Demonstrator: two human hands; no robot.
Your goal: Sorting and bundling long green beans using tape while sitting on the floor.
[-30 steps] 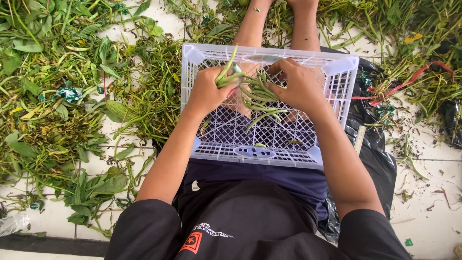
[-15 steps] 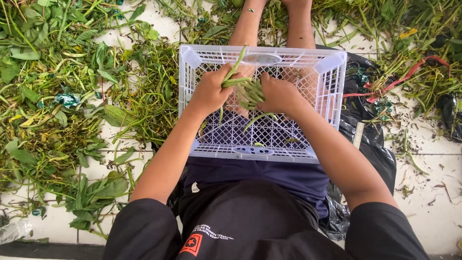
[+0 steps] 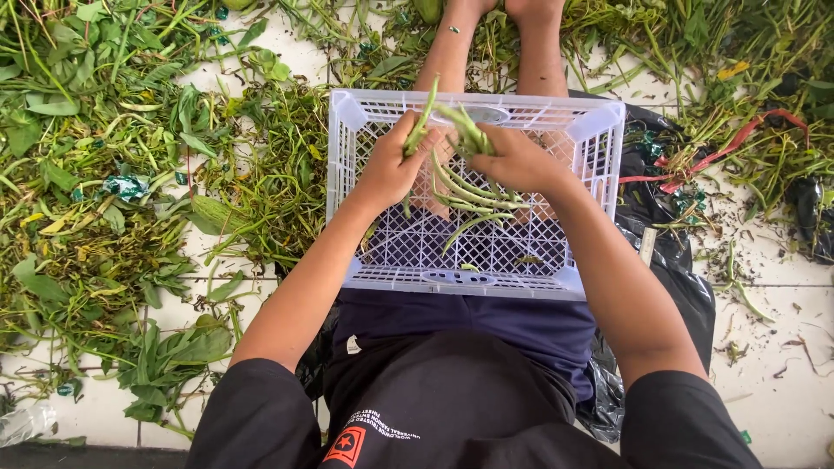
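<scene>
I sit on the floor with a white lattice plastic crate (image 3: pixel 598 148) between my legs. Both hands are over the crate's far half. My left hand (image 3: pixel 393 165) is closed around a green stem that sticks up past its fingers. My right hand (image 3: pixel 514 161) grips a bunch of green stalks (image 3: pixel 465 187), whose ends curve down toward the crate's bottom. The two hands are close together, almost touching. A few small green bits lie on the crate's floor.
Heaps of green leaves and stems (image 3: pixel 104 174) cover the white tiled floor to the left and along the top. A black plastic bag (image 3: pixel 669 252) lies right of the crate, with a red strip (image 3: pixel 730 148) and more cuttings beyond. My bare legs (image 3: pixel 495 43) stretch forward.
My hands have come closer together over the crate's far half, and the stalks now hang lower from my right hand. The crate has stayed in place.
</scene>
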